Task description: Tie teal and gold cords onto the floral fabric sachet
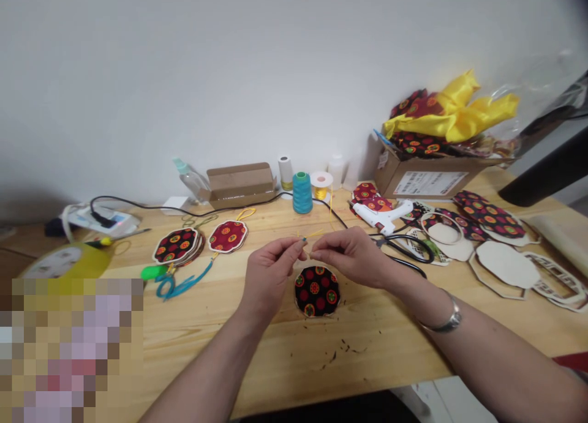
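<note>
Between the fingertips of our left hand and right hand we pinch thin yellow cord, beside the black patterned fabric pendant on the table.

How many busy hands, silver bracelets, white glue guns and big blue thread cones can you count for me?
Busy hands: 2 (left hand, right hand)
Silver bracelet: 1
White glue gun: 1
Blue thread cone: 1
Total: 5

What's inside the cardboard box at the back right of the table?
Bright yellow cloth and dark patterned fabric bulge from the box, with clear plastic at the right. Anything lower is hidden by the cloth and box walls.
</note>
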Demonstrator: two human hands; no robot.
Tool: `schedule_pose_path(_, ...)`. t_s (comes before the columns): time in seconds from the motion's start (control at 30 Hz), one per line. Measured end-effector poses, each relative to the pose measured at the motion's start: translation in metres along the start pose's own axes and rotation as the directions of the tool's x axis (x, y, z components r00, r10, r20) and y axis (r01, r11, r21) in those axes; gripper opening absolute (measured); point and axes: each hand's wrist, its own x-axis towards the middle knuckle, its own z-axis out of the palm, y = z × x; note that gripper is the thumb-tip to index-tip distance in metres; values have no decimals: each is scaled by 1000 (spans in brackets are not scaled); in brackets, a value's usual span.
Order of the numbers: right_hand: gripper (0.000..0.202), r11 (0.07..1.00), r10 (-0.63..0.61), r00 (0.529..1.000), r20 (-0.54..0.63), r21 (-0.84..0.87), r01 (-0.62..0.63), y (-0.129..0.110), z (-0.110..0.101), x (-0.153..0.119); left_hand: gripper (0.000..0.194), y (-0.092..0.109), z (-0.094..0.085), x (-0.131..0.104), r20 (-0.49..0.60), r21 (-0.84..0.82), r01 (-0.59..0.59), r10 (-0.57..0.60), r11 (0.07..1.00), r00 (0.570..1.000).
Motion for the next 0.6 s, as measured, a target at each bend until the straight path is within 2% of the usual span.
schedule_pose_path(0.13,24,992,-80,997,20,-100,82,-8,2,-3,16,-1,1,0,-37,33,7,-6,999,999)
schedule_pose_path(0.3,27,984,-93,995,40,-152,98,-9,4,-4,16,-4,2,0,-57,41,14,-12,999,998)
schedule_pose_path(0.43,27,984,-79,997,20,-156,81,-7,8,-4,19,-4,3,2,-3,-139,115,-117,984,993)
schedule_pose_path(0.6,27,992,-11,1000,9,-126,12,-4,14,-3,17,-4,1,5,110,-363,227,-200,904,974)
